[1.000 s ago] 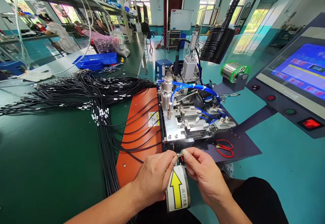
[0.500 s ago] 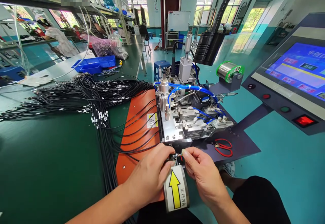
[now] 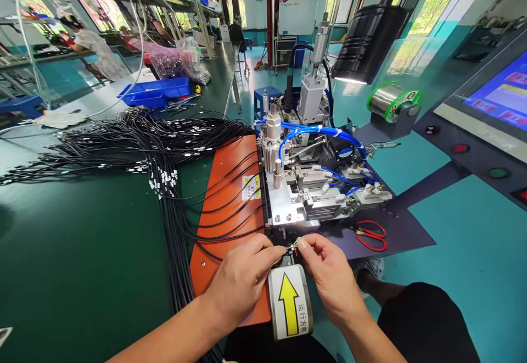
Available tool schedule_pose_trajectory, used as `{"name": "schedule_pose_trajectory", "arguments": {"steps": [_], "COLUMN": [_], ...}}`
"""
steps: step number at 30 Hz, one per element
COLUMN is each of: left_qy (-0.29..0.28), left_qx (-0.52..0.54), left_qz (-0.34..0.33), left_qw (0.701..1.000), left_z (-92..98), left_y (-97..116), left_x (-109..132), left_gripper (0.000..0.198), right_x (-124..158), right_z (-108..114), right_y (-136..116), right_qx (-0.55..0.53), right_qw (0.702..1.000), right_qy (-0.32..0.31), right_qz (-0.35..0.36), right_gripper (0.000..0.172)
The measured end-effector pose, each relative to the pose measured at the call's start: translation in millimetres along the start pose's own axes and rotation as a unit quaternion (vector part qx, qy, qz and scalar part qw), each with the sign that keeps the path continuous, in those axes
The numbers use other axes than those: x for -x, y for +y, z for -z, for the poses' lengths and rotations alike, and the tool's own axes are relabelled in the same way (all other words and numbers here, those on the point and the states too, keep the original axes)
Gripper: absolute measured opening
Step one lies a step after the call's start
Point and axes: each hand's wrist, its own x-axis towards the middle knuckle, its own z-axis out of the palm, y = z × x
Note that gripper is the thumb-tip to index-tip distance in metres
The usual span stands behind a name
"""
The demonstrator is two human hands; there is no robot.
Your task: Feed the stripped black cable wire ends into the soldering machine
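Note:
My left hand [image 3: 242, 272] is closed, thumb and forefinger pinching a black cable near its stripped end. From that end [image 3: 291, 248] come thin coloured wires, one of them red. The fingertips of my right hand [image 3: 329, 275] are pinched on these wires. Both hands are just above the near end of a metal machine [image 3: 284, 198], over a curved plate with a yellow arrow [image 3: 290, 305]. Several black cables [image 3: 224, 217] run across an orange panel [image 3: 230, 173] into the machine's left side.
A large bundle of black cables [image 3: 135, 138] lies on the green table at left, before a blue tray [image 3: 156, 93]. Red-handled cutters [image 3: 373, 236] lie right of my hands. Beyond are a solder spool [image 3: 391, 102], a black lamp [image 3: 370, 42] and a screen panel [image 3: 500, 99].
My head view has shifted slightly, so the machine and screen sit farther right. My left thumb and fingers have changed their grip on the cable, while my right hand keeps pinching the wires.

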Motion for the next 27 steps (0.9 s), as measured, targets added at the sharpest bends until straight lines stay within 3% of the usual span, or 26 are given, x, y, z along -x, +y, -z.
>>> {"name": "schedule_pose_trajectory", "arguments": {"steps": [27], "left_qy": [-0.015], "left_qx": [0.007], "left_qz": [0.027], "left_qw": [0.999], "left_z": [-1.9], "left_y": [-0.3], "left_x": [2.0], "left_gripper": [0.028], "right_x": [0.5], "right_z": [-3.5], "right_y": [0.2], "right_qx": [-0.035], "right_qw": [0.999], "right_qy": [0.0], "right_qz": [-0.024], "right_gripper": [0.038]}}
